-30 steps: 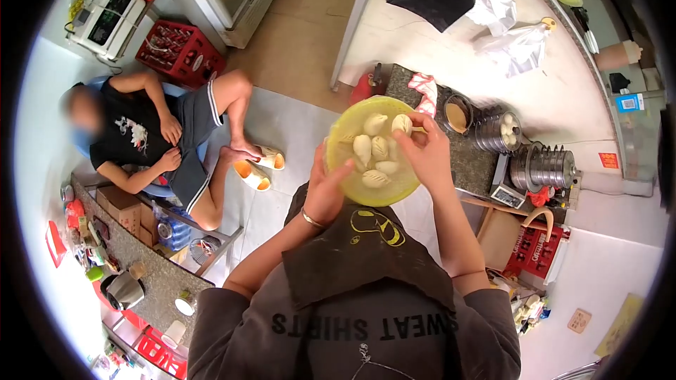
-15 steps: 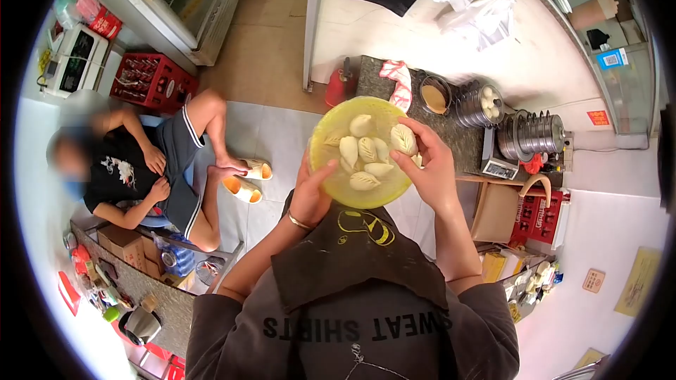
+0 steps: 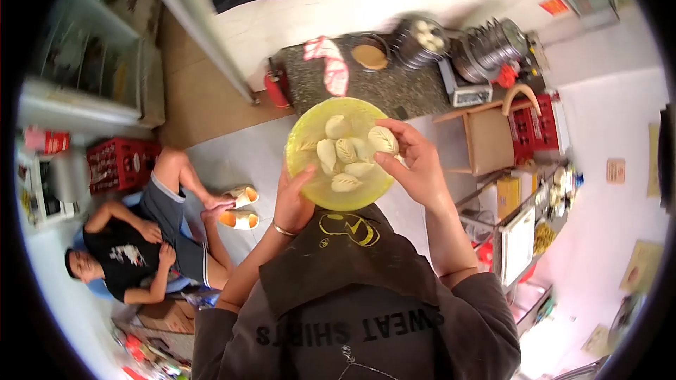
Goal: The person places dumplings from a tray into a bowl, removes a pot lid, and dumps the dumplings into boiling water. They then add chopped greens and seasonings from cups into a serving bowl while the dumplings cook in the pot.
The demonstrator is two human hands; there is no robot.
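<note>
A round yellow bowl [image 3: 370, 193] is in front of my chest, gripped at its left side by my left hand [image 3: 294, 197], thumb over the rim. Several pale dumplings [image 3: 345, 150] with leaf-like pleats lie inside it. Over the bowl's right edge, my right hand [image 3: 421, 169] pinches one pleated dumpling [image 3: 383, 140] between thumb and fingers. The underside of the bowl and the left fingers beneath it are hidden.
Ahead is a stone counter [image 3: 310, 84] with a red-and-white cloth [image 3: 329, 63], a pan [image 3: 370, 56], stacked steamers [image 3: 486, 49] and a scale [image 3: 465, 88]. A chair [image 3: 491, 141] stands at right. Another person [image 3: 134, 253] sits at left.
My view has turned to the right, so the counter and the seated person appear shifted in the frame. Both hands keep their hold on the bowl and the dumpling.
</note>
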